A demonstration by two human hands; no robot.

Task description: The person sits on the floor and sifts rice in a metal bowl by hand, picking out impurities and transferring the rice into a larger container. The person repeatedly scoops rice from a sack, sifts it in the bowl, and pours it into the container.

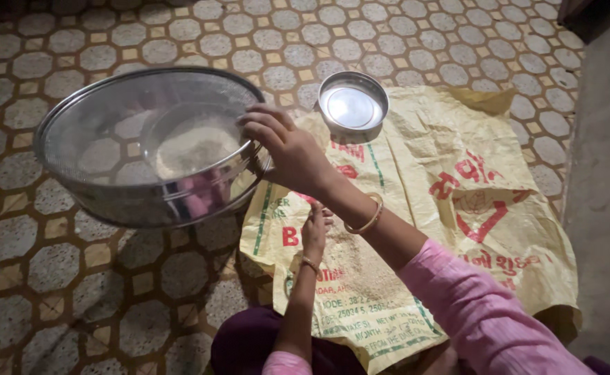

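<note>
My right hand [287,149] grips the near rim of a large round steel sieve [149,149] and holds it raised and tilted over the tiled floor. Through its mesh a pale heap of grain or flour [192,146] shows. My left hand [315,228] is lower down, fingers spread, resting on a yellow woven sack [458,208] spread on the floor. It touches a thin scatter of grain [350,260] on the sack. Both wrists wear bangles, and the sleeves are pink.
A small round steel plate [352,104] sits at the sack's far edge. The floor [76,278] is patterned with octagonal tiles. A plain grey strip [607,208] runs along the right side. My knee in dark cloth [249,344] is at the bottom.
</note>
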